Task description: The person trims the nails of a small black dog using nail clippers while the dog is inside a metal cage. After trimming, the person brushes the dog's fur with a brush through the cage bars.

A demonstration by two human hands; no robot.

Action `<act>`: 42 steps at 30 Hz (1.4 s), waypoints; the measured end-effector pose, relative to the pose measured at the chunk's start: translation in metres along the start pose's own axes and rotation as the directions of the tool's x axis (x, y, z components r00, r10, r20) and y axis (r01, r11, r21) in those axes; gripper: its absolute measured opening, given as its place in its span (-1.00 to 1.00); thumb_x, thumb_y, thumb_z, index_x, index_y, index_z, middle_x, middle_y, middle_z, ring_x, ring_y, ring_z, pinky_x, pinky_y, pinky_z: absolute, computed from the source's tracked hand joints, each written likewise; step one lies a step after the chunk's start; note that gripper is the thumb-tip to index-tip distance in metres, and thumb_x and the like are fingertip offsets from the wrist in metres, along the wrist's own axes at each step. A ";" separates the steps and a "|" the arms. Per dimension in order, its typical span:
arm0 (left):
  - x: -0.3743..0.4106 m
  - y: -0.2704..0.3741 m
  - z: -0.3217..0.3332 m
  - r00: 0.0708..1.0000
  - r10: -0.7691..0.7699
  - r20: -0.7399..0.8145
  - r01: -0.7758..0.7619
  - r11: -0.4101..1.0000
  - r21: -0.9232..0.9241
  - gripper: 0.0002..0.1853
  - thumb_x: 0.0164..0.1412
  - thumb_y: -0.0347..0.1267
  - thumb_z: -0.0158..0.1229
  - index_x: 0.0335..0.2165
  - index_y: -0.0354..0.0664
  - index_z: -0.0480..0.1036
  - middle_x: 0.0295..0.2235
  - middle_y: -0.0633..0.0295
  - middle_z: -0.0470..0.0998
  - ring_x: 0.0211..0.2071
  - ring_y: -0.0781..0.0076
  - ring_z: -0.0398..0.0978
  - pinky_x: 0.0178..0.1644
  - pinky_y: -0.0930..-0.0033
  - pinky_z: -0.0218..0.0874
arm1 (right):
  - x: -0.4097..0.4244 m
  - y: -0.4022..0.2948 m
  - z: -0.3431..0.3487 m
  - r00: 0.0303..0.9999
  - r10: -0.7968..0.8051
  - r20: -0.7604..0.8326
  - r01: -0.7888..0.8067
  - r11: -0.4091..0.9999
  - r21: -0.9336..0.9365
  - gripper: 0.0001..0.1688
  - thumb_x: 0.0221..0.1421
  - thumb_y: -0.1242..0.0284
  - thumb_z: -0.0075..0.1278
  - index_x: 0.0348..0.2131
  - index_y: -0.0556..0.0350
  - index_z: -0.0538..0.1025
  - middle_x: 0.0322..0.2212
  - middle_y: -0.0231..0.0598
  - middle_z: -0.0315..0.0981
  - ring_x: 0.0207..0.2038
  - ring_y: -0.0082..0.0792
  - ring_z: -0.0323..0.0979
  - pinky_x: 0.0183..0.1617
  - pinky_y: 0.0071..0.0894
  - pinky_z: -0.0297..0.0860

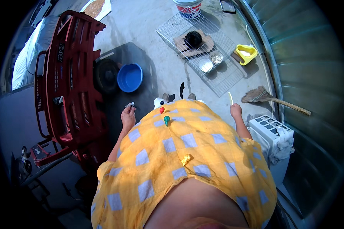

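Note:
My left hand (128,118) is raised at the left of my yellow checked shirt (175,134), its fingers closed around a small grey, metallic-looking object (130,104) too small to name surely. On the other side, my right hand (236,110) grips the lower end of a slim, pale yellow stick-like object (230,98), which points up and away from me. A blue plastic basin (130,78) lies on the floor beyond my left hand. Past my right hand is a straw broom (256,95). My shoes (191,96) show partly below the shirt's hem.
A red cargo tricycle (74,77) with a black wheel (106,75) stands left. Ahead, a wire cage (223,71) surrounds a black furry animal (193,39) and metal bowls (205,65). Right are a yellow plastic container (250,58) and an air-conditioner unit (261,133). A bucket (189,8) stands at the back.

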State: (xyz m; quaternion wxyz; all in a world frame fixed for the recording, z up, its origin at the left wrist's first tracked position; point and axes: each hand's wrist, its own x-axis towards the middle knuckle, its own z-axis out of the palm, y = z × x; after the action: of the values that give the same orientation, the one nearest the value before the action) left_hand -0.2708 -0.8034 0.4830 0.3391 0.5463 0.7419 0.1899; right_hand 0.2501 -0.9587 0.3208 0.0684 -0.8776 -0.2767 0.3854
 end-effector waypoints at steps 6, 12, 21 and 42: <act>0.044 0.001 0.005 0.994 0.047 0.104 -0.036 0.994 -0.103 -0.82 0.12 -0.42 -0.01 -0.42 -0.31 0.48 -0.67 0.32 0.38 -0.63 0.62 0.28 -0.53 0.52 0.10 | 0.006 0.037 0.045 0.992 0.120 0.029 -0.122 0.983 0.137 -0.75 -0.02 0.38 -0.11 -0.40 0.19 0.49 -0.42 0.03 0.46 -0.30 -0.03 0.43 -0.17 -0.18 0.32; 0.096 0.019 -0.002 0.965 0.031 0.260 0.001 0.992 -0.123 -0.83 0.12 -0.43 0.01 -0.43 -0.33 0.48 -0.65 0.37 0.39 -0.61 0.67 0.26 -0.53 0.57 0.08 | 0.008 0.010 0.071 0.978 0.209 0.031 -0.209 0.943 0.258 -0.76 -0.02 0.38 -0.10 -0.40 0.18 0.49 -0.45 0.00 0.47 -0.34 -0.05 0.44 -0.22 -0.19 0.32; 0.235 0.046 -0.011 0.885 0.089 0.457 0.006 0.979 -0.202 -0.88 0.04 -0.43 0.16 -0.46 -0.29 0.46 -0.60 0.44 0.39 -0.58 0.73 0.24 -0.52 0.63 0.08 | 0.011 -0.095 0.094 0.953 0.239 -0.187 -0.174 0.935 0.310 -0.79 0.06 0.39 -0.11 -0.38 0.16 0.46 -0.71 -0.31 0.36 -0.62 -0.47 0.35 -0.48 -0.42 0.28; 0.457 0.092 0.132 0.733 -0.062 0.677 -0.129 0.965 0.228 -0.84 -0.03 -0.45 0.13 -0.47 -0.37 0.46 -0.63 0.25 0.47 -0.56 0.63 0.33 -0.42 0.51 0.19 | 0.252 -0.398 0.068 0.998 -0.055 -0.003 0.055 0.998 -0.008 -0.80 0.06 0.38 -0.15 -0.34 0.12 0.39 -0.49 0.05 0.46 -0.34 0.02 0.44 -0.25 -0.05 0.35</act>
State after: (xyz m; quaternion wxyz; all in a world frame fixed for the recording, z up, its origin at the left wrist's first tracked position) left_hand -0.1932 -0.3552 0.3162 0.5084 0.6307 0.5749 -0.1151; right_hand 0.1675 -0.4965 0.2453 0.0759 -0.8706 -0.3021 0.3809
